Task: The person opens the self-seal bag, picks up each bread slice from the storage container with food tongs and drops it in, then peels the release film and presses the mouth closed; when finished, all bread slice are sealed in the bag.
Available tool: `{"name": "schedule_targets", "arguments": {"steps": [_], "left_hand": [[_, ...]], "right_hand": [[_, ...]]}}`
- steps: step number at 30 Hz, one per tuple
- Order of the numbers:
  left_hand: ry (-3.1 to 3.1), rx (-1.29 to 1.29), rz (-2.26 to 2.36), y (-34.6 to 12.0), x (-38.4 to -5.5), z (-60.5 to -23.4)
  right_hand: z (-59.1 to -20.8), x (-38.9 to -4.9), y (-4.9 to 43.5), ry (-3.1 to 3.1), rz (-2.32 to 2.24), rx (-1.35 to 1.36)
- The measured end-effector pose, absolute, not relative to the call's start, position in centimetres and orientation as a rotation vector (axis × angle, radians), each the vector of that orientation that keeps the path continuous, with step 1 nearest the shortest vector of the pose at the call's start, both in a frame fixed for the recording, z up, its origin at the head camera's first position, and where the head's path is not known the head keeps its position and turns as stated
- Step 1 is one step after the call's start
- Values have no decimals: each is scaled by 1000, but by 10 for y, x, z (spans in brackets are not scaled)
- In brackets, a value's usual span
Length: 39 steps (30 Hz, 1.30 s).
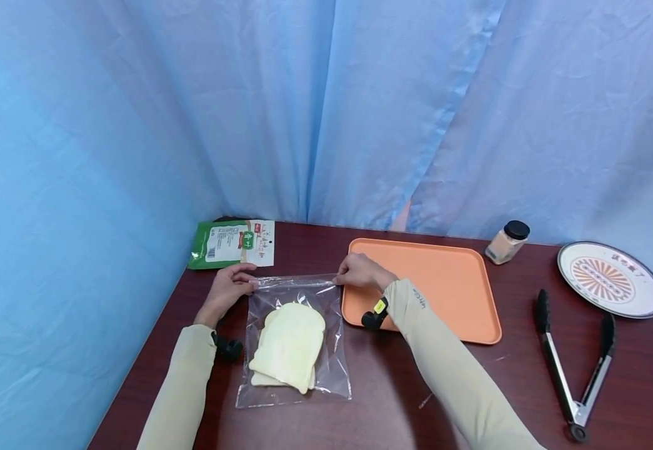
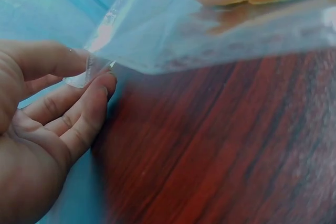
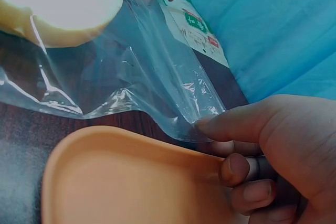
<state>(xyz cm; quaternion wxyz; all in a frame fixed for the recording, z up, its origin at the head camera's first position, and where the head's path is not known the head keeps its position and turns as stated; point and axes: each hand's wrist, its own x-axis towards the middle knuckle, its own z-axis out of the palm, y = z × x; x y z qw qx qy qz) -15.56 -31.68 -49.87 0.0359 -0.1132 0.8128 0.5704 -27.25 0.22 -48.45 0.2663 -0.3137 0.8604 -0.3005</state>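
A clear plastic bag (image 1: 334,362) lies flat on the dark table, with slices of bread (image 1: 289,344) stacked inside it. My left hand (image 1: 229,289) pinches the bag's top left corner between thumb and fingers; the left wrist view shows the film (image 2: 152,51) caught at the fingertips. At the top right corner my right hand (image 1: 362,272) pinches the same edge, thumb on top in the right wrist view. That edge looks folded over and stretched straight between both hands. The right hand is above the left rim of an orange tray (image 1: 427,287).
Behind the left hand lies a green and white food packet (image 1: 233,244) by the curtain (image 1: 247,125). A jar with a black lid (image 1: 507,242) stands past the tray. Farther right are a patterned plate (image 1: 649,294) and spread tongs (image 1: 562,369).
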Motion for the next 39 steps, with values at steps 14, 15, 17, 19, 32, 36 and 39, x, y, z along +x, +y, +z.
{"name": "schedule_targets", "arguments": {"steps": [14, 15, 17, 19, 32, 36, 39], "left_hand": [[2662, -290, 1460, -318, -155, -489], [2679, -286, 1431, -319, -154, -487], [2716, -270, 1367, -321, -153, -485], [2751, -258, 1303, -323, -151, -481], [3043, 120, 1085, -311, -129, -430], [3116, 202, 974, -302, -121, -419], [3155, 221, 856, -294, -116, -413]], "right_hand": [[-475, -273, 21, 2390, -925, -735], [-473, -273, 24, 2391, -938, -735], [-471, -274, 33, 2391, -962, -708], [-467, -273, 42, 2391, -978, -686], [-431, -240, 133, 2528, -986, -598], [-424, -218, 162, 2627, -947, -586], [-422, -201, 183, 2737, -901, -579]]}}
